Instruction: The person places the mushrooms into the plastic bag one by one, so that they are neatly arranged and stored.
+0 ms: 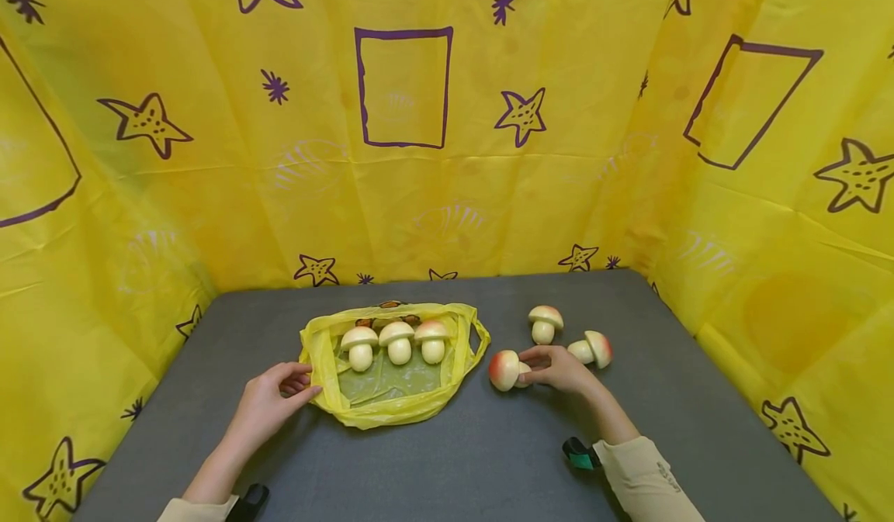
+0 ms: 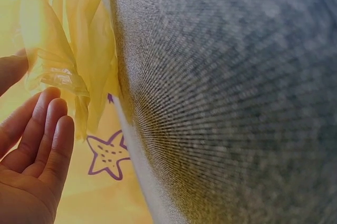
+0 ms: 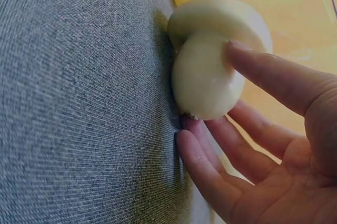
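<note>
My right hand (image 1: 559,371) grips the stem of a toy mushroom (image 1: 504,371) with a red and cream cap, which lies on its side at the table. In the right wrist view the thumb presses the pale stem (image 3: 202,77) while the other fingers curve round its far side. A yellow plastic bag (image 1: 391,416) lies spread with its mouth upward, and my left hand (image 1: 268,398) holds its left rim between thumb and fingers. Inside the bag, three mushrooms (image 1: 400,343) stand in a row, caps toward the back.
Two more mushrooms lie just beyond my right hand: one mushroom (image 1: 545,324) with its cap toward the back, another mushroom (image 1: 592,349) with its cap to the right. The grey table (image 1: 447,475) is bounded by yellow patterned cloth (image 1: 447,219) at the back and sides.
</note>
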Motion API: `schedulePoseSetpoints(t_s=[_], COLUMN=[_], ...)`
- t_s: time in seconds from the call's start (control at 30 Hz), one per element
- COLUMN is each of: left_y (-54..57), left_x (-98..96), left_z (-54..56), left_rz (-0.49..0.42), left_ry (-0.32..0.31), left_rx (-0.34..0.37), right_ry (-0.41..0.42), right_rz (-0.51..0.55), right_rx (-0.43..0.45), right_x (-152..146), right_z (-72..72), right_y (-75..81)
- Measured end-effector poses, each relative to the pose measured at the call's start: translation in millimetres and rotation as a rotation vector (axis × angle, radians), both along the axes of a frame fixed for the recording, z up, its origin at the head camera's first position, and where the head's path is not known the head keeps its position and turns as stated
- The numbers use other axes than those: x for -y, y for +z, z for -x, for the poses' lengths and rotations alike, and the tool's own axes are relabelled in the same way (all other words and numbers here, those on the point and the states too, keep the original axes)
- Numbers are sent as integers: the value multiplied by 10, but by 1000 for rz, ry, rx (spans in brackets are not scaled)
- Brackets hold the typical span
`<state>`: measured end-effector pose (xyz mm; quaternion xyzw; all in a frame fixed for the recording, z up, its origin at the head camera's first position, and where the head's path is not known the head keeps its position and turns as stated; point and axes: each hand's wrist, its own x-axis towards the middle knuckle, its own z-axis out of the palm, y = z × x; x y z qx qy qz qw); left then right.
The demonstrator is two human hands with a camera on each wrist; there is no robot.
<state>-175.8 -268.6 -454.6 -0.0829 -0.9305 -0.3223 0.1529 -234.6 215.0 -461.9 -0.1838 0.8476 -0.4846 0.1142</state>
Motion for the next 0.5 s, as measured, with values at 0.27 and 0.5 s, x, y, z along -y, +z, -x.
schedulePoseSetpoints(t_s=[0.27,0.5], left_y=[6,-9], left_x=[-8,-7], left_z=[-2,3], left_rz=[-3,-6], left_ry=[0,-2], left_rx=[-2,-22], right_ry=[40,18], right_rz=[-47,-71], right_rx=[-20,19], right_x=[20,33], right_z=[-5,-14], right_y=[-28,-23])
